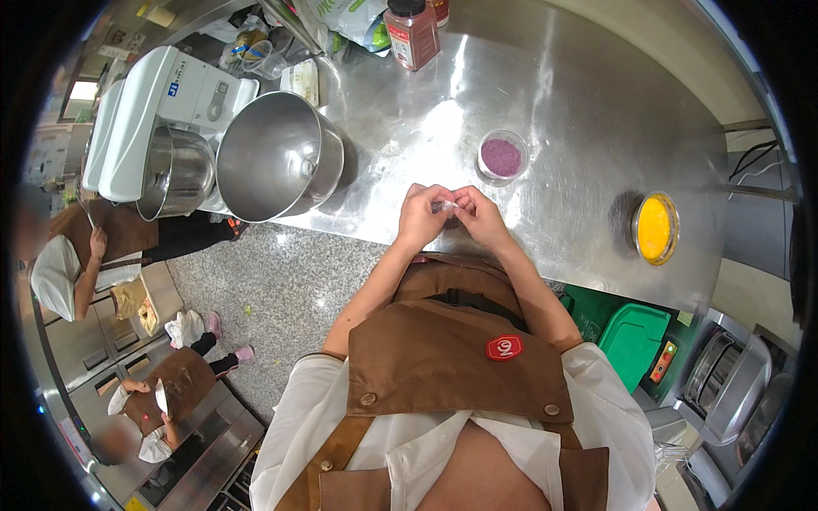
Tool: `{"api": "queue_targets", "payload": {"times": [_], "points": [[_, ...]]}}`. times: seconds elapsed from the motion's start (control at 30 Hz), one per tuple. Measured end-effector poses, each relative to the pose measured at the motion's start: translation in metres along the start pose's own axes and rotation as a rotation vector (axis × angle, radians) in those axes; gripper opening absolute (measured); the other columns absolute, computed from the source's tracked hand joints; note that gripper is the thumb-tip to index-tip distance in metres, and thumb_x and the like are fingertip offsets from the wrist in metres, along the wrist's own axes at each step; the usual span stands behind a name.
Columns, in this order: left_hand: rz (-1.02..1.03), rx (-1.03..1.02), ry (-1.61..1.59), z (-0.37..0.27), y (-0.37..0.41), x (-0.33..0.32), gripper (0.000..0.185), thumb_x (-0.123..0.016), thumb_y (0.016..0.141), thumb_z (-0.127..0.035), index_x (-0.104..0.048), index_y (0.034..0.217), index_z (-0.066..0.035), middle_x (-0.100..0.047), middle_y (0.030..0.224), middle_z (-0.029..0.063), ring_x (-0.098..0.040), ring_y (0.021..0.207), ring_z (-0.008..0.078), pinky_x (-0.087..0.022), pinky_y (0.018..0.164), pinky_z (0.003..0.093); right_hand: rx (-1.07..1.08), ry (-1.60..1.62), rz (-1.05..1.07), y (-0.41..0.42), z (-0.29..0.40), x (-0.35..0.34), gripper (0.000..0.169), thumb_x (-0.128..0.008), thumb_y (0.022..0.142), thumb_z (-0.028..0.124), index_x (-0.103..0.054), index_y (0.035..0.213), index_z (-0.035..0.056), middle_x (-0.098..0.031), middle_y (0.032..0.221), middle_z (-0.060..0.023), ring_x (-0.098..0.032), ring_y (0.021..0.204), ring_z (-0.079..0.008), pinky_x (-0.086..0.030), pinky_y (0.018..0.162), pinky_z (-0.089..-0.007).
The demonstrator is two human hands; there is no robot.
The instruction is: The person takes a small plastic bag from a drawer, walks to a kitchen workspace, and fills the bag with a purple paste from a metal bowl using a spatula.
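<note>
My left hand (pixel 422 214) and my right hand (pixel 477 216) meet at the near edge of the steel table. Between their fingertips they pinch a small piece of clear plastic (pixel 445 206), perhaps a bag; its lower part looks dark, and its contents cannot be made out. Just beyond my right hand stands a clear plastic cup of purple powder (pixel 501 158). Farther right is a round clear container of bright yellow-orange stuff (pixel 656 228). A large steel mixing bowl (pixel 268 156) sits to the left of my hands.
Left of the bowl stands a white stand mixer (pixel 144 121) with its steel bowl. At the table's far side are a dark-lidded plastic jar (pixel 411 38) and bags. Two people in brown aprons, one (pixel 105 236) above the other (pixel 169 389), are at the left. A green bin (pixel 632 345) is below right.
</note>
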State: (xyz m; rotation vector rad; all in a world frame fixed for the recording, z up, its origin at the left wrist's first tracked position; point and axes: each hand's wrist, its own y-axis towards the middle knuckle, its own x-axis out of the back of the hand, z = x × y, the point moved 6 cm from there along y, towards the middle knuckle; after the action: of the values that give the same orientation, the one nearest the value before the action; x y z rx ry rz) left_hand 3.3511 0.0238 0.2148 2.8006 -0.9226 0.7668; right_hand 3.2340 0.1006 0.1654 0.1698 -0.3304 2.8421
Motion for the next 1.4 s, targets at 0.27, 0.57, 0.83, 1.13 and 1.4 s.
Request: {"api": "queue_targets", "payload": {"times": [0.27,0.57,0.83,1.13,1.4], "points": [[-0.008,-0.297,0.312,-0.017,0.002,-0.010,0.020,-0.068,0.070,0.000,-0.062,0.088,-0.006,-0.065,0.080,0.0112,-0.057,0.079,0.0303,-0.048,0.073,0.0378,0.024,-0.099,-0.090,-0.005,0.017,0.003,0.021,-0.062,0.084,-0.003,-0.058,0.104,0.0035,-0.060,0.080,-0.0028,-0.053,0.066,-0.0093,-0.047,0.063,-0.0249],[0.147,0.103,-0.324,0.036,0.004,-0.023,0.006,-0.064,0.085,0.000,-0.060,0.089,-0.003,-0.063,0.074,0.0028,-0.057,0.065,0.0079,-0.047,0.060,0.0249,0.081,-0.195,-0.122,-0.002,0.015,0.008,0.012,-0.072,0.081,0.006,-0.064,0.089,0.0035,-0.053,0.087,-0.0031,-0.048,0.065,-0.0113,-0.044,0.061,-0.0246],[0.199,0.195,-0.401,0.038,0.005,-0.025,0.007,-0.064,0.086,0.004,-0.061,0.090,-0.002,-0.063,0.078,0.0013,-0.057,0.068,0.0058,-0.047,0.060,0.0214,0.114,-0.141,-0.146,-0.003,0.011,0.008,0.013,-0.074,0.080,0.005,-0.063,0.087,0.0034,-0.051,0.094,-0.0035,-0.048,0.069,-0.0117,-0.044,0.064,-0.0256],[0.187,0.231,-0.506,0.035,0.003,-0.023,0.009,-0.066,0.085,0.004,-0.061,0.090,-0.002,-0.062,0.080,0.0009,-0.056,0.071,0.0056,-0.047,0.062,0.0198,0.104,-0.181,-0.170,0.000,0.011,0.010,0.010,-0.070,0.077,0.003,-0.064,0.084,0.0013,-0.057,0.086,-0.0087,-0.059,0.064,-0.0190,-0.049,0.063,-0.0313],[0.043,-0.110,0.157,0.000,0.006,-0.014,0.011,-0.065,0.080,-0.004,-0.058,0.088,-0.004,-0.060,0.081,0.0162,-0.061,0.065,0.0321,-0.052,0.061,0.0378,0.170,-0.275,-0.142,-0.002,0.020,0.006,0.008,-0.065,0.080,0.002,-0.062,0.087,-0.0003,-0.055,0.089,-0.0081,-0.056,0.068,-0.0180,-0.046,0.063,-0.0301]]}}
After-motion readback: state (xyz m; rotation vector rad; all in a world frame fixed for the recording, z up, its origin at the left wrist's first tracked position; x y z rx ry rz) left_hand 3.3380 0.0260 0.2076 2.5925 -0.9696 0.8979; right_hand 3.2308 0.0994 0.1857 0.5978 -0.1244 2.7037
